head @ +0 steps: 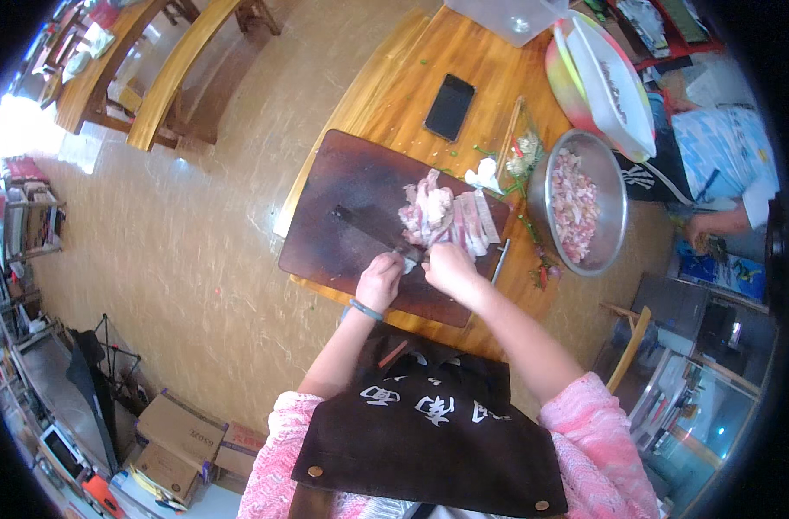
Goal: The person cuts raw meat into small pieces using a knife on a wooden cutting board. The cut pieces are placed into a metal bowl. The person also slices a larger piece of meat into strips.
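Observation:
A dark cutting board (342, 168) lies on a wooden table in front of me. Strips of raw meat (433, 211) are piled on its right half. A wide dark-bladed cleaver (372, 231) lies or is held over the board's middle, its near end between my hands. My right hand (448, 265) is closed around what seems to be the cleaver's handle, beside the meat. My left hand (381, 276), with a grey bangle at the wrist, has its fingers pinched together at the blade's near end, next to a small whitish piece (409, 265). A steel bowl (612, 250) holds chopped meat (573, 207).
A phone (450, 108), crumpled white tissue (484, 175) and green stems with red chillies (542, 276) lie on the table (394, 97). A long white tray (618, 91) leans in a colourful basin (557, 58). Another person's hand (716, 227) is at the far right.

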Action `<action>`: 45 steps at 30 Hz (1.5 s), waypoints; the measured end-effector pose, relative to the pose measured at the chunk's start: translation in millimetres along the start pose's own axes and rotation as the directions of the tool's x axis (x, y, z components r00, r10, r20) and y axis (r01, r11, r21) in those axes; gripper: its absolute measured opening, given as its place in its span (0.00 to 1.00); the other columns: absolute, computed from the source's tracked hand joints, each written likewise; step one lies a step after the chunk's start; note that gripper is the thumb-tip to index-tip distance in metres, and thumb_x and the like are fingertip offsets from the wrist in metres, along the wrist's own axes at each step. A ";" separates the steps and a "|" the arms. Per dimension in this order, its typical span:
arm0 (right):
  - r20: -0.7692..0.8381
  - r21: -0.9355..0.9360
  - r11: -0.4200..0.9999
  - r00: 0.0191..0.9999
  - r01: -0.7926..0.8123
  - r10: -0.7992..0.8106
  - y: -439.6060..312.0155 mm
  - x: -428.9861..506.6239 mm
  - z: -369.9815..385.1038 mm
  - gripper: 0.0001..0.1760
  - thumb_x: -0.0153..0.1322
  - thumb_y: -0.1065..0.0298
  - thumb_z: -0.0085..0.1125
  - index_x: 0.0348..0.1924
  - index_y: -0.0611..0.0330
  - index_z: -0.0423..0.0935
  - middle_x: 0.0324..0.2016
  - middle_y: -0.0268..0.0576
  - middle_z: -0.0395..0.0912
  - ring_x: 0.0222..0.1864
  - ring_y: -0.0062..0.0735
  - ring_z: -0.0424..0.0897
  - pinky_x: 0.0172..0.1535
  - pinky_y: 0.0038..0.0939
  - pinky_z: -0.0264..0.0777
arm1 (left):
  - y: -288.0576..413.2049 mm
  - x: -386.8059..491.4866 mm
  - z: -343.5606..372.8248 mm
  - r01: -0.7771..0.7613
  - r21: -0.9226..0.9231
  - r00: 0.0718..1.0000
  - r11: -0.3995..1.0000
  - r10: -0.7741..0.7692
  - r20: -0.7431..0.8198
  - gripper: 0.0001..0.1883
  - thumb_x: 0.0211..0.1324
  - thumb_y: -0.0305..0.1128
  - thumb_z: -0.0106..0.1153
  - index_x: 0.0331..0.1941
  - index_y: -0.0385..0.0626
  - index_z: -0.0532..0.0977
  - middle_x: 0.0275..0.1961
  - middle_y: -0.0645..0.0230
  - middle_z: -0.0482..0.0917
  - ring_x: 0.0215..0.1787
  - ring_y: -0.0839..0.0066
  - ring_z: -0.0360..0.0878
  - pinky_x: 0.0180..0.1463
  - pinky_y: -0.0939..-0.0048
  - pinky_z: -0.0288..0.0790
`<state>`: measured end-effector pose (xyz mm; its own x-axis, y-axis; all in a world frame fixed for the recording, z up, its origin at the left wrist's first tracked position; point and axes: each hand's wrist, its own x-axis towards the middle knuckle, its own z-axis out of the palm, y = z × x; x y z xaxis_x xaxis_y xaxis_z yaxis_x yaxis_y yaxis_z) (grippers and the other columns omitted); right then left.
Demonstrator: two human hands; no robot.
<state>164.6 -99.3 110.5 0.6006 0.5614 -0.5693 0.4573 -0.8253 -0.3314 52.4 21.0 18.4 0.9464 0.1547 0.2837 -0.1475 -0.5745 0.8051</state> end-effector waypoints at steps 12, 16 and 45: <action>-0.067 -0.086 0.996 0.998 -0.021 0.015 6.2 -70.3 3.1 0.07 0.54 0.76 0.51 0.22 0.68 0.77 0.22 0.62 0.76 0.29 0.54 0.79 0.36 0.45 0.73 | 4.1 -8.3 -5.2 0.019 0.060 0.997 0.998 -0.014 -0.081 0.12 0.43 0.20 0.56 0.36 0.38 0.75 0.38 0.59 0.75 0.41 0.59 0.74 0.44 0.65 0.71; 0.102 -0.141 0.982 0.985 -0.122 0.137 -2.3 -76.3 -4.3 0.06 0.54 0.76 0.51 0.21 0.68 0.77 0.22 0.61 0.76 0.29 0.54 0.79 0.36 0.45 0.73 | 3.5 -9.2 -1.5 0.043 0.072 0.995 0.996 -0.036 -0.088 0.14 0.41 0.19 0.56 0.38 0.38 0.76 0.38 0.58 0.76 0.41 0.59 0.74 0.43 0.65 0.71; -0.118 0.093 0.991 0.987 -0.101 0.112 -1.4 -1.2 8.3 0.18 0.61 0.62 0.60 0.22 0.75 0.75 0.22 0.65 0.74 0.30 0.60 0.76 0.35 0.46 0.70 | 6.2 -12.0 -1.8 0.017 0.029 0.990 0.999 -0.012 -0.144 0.11 0.42 0.19 0.58 0.34 0.38 0.75 0.39 0.61 0.76 0.41 0.62 0.75 0.44 0.66 0.71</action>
<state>157.7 -99.3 105.5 0.7213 0.4690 -0.5097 0.3315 -0.8799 -0.3404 39.6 17.1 20.9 0.8970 0.2756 0.3456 -0.1232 -0.5950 0.7942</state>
